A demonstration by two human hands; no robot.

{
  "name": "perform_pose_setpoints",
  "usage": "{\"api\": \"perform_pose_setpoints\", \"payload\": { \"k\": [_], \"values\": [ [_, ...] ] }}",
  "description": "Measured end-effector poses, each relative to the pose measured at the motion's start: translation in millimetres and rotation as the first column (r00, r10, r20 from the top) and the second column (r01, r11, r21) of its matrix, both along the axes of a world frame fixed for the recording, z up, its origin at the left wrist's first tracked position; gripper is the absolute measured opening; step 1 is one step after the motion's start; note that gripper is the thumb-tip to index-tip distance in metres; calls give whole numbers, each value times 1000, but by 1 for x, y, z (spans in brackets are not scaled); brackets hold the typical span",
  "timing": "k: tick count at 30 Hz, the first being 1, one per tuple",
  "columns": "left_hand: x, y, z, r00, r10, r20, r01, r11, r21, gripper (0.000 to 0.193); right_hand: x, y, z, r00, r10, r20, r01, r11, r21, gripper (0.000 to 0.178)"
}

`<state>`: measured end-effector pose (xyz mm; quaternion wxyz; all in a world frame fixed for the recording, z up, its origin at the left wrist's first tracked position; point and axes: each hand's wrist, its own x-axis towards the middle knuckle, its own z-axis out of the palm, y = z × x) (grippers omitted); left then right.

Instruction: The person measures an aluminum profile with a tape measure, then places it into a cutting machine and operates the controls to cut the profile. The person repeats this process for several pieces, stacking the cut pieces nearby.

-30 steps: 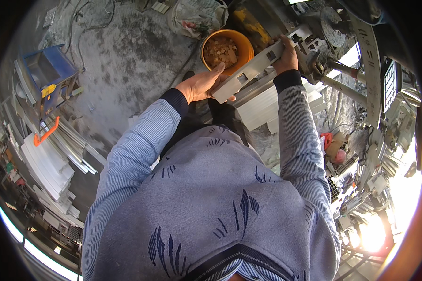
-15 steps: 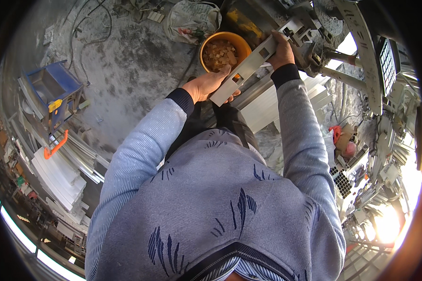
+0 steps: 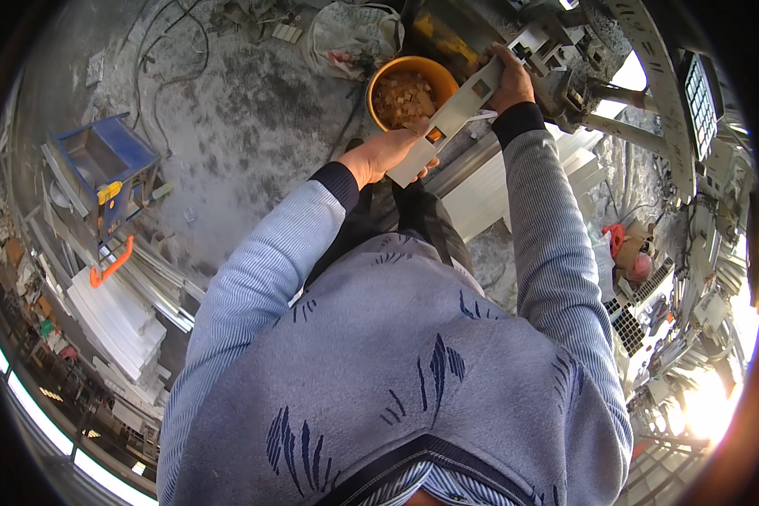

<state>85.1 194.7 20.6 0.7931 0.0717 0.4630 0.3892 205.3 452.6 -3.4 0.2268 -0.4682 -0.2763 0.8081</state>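
A flat, light-grey metal bar (image 3: pixel 455 114) with square cut-outs runs slantwise between my hands, from near my knees up toward a machine (image 3: pixel 552 55) at the far right. My left hand (image 3: pixel 388 152) grips its near end, thumb on top and fingertips showing beneath. Farther up, my right hand (image 3: pixel 513 82) is wrapped round the bar close to the machine. The bar's far end meets the machine's metal parts; whether it sits inside them I cannot tell. Just beyond the bar stands an orange bucket (image 3: pixel 373 94) with small tan offcuts in it.
A white sack (image 3: pixel 354 38) lies behind the bucket. Long pale profiles (image 3: pixel 481 194) are stacked right of my legs. At left stand a blue metal cart (image 3: pixel 126 143) and more white profiles (image 3: pixel 118 320). A dark cable (image 3: pixel 139 93) trails across the dusty floor.
My view has shifted slightly, so the surroundings sit a little to the right. My hands still hold the bar, in nearly the same pose.
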Motion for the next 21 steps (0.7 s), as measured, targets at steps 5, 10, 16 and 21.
{"api": "perform_pose_setpoints", "payload": {
  "k": [5,10,16,21],
  "values": [
    [13,-17,4,994,70,-84,-54,983,173,32,3,-29,5,987,76,142,-124,921,369,20],
    [-6,-135,0,937,-146,-317,144,989,-29,25,-12,-166,-7,986,-75,146,60,993,101,24],
    [-34,-265,3,877,-175,-447,95,976,-196,48,-33,-242,21,961,236,-145,-260,947,-186,21],
    [-45,-295,14,831,-158,-533,21,967,-255,61,-48,-245,58,815,495,-301,-529,848,-35,50]
  ]
}}
